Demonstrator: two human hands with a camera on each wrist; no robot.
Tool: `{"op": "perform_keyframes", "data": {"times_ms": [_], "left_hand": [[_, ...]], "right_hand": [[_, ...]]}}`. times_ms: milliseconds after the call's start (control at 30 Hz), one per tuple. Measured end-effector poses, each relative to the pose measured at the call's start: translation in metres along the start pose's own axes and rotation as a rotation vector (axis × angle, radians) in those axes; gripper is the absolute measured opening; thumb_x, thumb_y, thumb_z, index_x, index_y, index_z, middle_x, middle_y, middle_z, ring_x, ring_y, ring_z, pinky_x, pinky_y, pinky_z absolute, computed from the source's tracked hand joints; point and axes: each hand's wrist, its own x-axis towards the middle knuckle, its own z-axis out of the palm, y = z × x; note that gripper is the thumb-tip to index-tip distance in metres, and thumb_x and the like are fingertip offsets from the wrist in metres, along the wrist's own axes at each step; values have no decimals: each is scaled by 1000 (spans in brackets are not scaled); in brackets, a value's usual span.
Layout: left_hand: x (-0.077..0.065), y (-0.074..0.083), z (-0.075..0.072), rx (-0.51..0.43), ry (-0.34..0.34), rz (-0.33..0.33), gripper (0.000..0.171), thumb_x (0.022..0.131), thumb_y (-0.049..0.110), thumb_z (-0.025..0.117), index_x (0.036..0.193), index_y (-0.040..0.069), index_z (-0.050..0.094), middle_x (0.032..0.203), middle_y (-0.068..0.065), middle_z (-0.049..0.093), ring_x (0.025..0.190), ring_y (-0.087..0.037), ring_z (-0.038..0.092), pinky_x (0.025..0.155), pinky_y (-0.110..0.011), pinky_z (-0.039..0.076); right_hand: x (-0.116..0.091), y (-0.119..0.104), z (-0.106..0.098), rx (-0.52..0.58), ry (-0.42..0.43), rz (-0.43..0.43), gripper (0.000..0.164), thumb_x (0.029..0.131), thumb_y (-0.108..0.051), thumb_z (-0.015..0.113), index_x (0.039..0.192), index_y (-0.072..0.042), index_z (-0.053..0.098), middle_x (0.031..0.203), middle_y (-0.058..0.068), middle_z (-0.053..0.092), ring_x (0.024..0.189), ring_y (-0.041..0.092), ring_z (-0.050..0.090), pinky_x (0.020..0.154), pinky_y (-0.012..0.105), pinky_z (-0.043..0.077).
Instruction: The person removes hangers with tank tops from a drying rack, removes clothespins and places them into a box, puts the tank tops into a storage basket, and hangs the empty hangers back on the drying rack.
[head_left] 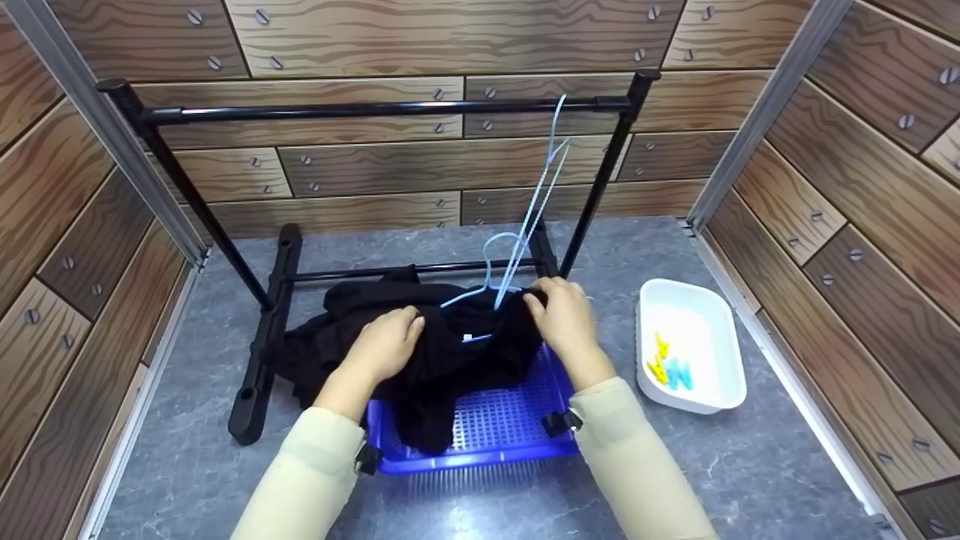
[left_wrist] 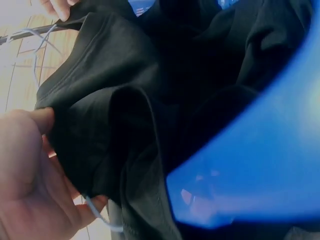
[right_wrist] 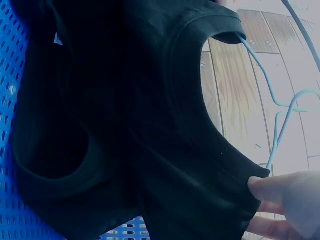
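Note:
A black shirt point(head_left: 480, 360) is bunched over a blue basket, its neckline facing me with a small white label inside. My left hand point(head_left: 386, 343) pinches the shirt on its left side; in the left wrist view a bit of light blue wire point(left_wrist: 97, 212) shows by the fingertips. My right hand point(head_left: 566, 315) pinches the cloth at the shirt's right shoulder, beside the neckline point(right_wrist: 200, 95). A light blue wire hanger point(head_left: 487, 264) has its hook standing up out of the neckline, and its right arm is hidden under the cloth.
The blue basket point(head_left: 480, 457) sits on the grey floor in front of a black rack point(head_left: 360, 111). Another light blue hanger point(head_left: 534, 210) hangs edge-on from the rail's right end. To the right, a white tub point(head_left: 709, 322) holds several yellow and blue clothespins point(head_left: 679, 373).

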Motion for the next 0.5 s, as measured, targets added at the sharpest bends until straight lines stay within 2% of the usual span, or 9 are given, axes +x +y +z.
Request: {"op": "perform_keyframes", "data": {"times_ms": [233,300,400,500], "left_hand": [[7,9,3,10,7,37,34,99,29,36,109,5,58,107,-12,62,104,-30,58,88,-46,42],[9,11,3,3,23,46,32,99,29,36,103,6,58,103,-12,63,101,-31,59,85,-46,43],[10,11,4,-21,68,51,28,98,30,38,86,10,55,88,-9,62,90,-31,61,77,-45,44],[10,10,4,-49,138,49,28,97,30,42,77,13,51,77,-6,60,81,-31,62,70,-45,44]], "right_hand": [[-2,-5,-1,-7,3,10,21,87,-26,63,103,-15,69,103,3,65,97,30,58,80,46,45],[-2,-6,-1,-3,-5,4,21,87,-26,62,104,-15,69,103,2,65,98,29,58,81,45,45],[-2,-7,-3,-1,-13,-8,21,87,-26,62,104,-16,69,103,1,66,98,29,59,83,45,45],[-3,-5,-5,6,-6,-21,20,87,-25,63,103,-16,70,101,1,66,96,29,59,81,45,45]]}}
